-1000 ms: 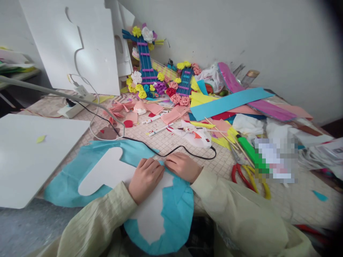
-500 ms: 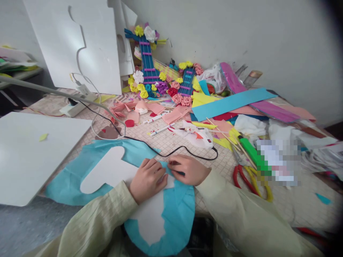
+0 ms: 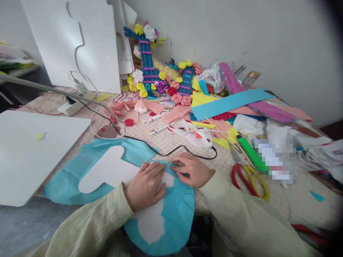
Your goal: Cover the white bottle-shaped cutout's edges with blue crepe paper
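A white board cut-out [image 3: 107, 171] with rounded ends lies on blue crepe paper [image 3: 66, 178], whose edge is folded over the board's lower right part. My left hand [image 3: 146, 185] rests on the board, fingers pressing near the folded edge and thumb held apart. Just right of it, my right hand [image 3: 194, 170] pinches the blue paper's edge between thumb and fingers. Both sets of fingertips are close together at the board's upper edge. My left hand and sleeve cover part of the cut-out's middle.
Beyond my hands lies a white glue gun [image 3: 202, 137] with its black cord [image 3: 139, 141]. Red-and-yellow-handled scissors [image 3: 250, 182] and a green cutter [image 3: 252, 153] are at right. Flower-decorated blue paper guitars [image 3: 147, 60] lean at the back. A white board [image 3: 32, 153] lies left.
My left hand's thumb has moved away from its fingers, and the fingers have flattened onto the board. My right hand has shifted slightly right, still pinching the paper's edge.
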`<control>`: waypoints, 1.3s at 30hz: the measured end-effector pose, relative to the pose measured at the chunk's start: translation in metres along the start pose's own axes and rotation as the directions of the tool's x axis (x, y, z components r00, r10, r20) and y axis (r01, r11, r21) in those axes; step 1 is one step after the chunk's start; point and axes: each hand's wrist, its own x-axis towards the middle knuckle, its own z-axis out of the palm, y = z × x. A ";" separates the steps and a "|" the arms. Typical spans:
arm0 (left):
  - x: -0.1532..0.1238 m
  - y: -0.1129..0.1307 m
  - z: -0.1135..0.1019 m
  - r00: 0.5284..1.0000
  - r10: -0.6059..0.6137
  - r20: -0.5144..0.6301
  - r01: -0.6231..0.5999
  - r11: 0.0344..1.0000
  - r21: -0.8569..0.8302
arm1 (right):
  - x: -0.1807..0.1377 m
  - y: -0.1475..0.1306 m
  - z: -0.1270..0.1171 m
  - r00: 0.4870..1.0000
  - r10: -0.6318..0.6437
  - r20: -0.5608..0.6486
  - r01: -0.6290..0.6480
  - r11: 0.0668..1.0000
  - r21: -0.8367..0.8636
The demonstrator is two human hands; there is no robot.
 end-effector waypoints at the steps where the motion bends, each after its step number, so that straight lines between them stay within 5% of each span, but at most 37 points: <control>1: -0.001 0.000 -0.001 1.000 0.008 0.009 -0.008 1.000 0.002 | -0.002 0.000 -0.001 1.000 0.009 -0.002 -0.009 1.000 -0.003; 11: -0.007 -0.005 -0.005 0.997 0.049 0.063 -0.048 0.999 -0.008 | -0.025 -0.015 -0.006 0.993 0.013 0.120 0.005 0.989 -0.150; 31: -0.006 -0.017 -0.005 0.984 0.124 0.125 -0.116 0.991 -0.065 | -0.029 -0.043 0.004 0.972 0.231 0.041 -0.219 0.957 -0.190; 34: -0.006 -0.020 -0.008 0.981 0.128 0.149 -0.117 0.990 -0.079 | -0.028 -0.036 -0.010 0.967 0.242 -0.075 -0.249 0.964 -0.095; 36: -0.005 -0.022 -0.011 0.976 0.132 0.171 -0.118 0.989 -0.091 | -0.027 -0.021 -0.026 0.878 0.410 -0.246 -0.427 0.904 -0.021; 37: -0.005 -0.023 -0.013 0.974 0.134 0.184 -0.117 0.988 -0.099 | -0.027 -0.011 -0.035 0.784 0.529 -0.325 -0.554 0.832 0.017; 38: -0.004 -0.024 -0.015 0.971 0.136 0.199 -0.117 0.987 -0.108 | -0.026 0.000 -0.042 0.636 0.655 -0.408 -0.706 0.707 0.035; 39: -0.003 -0.025 -0.016 0.967 0.139 0.213 -0.116 0.986 -0.117 | -0.024 0.012 -0.048 0.560 0.698 -0.446 -0.767 0.641 0.039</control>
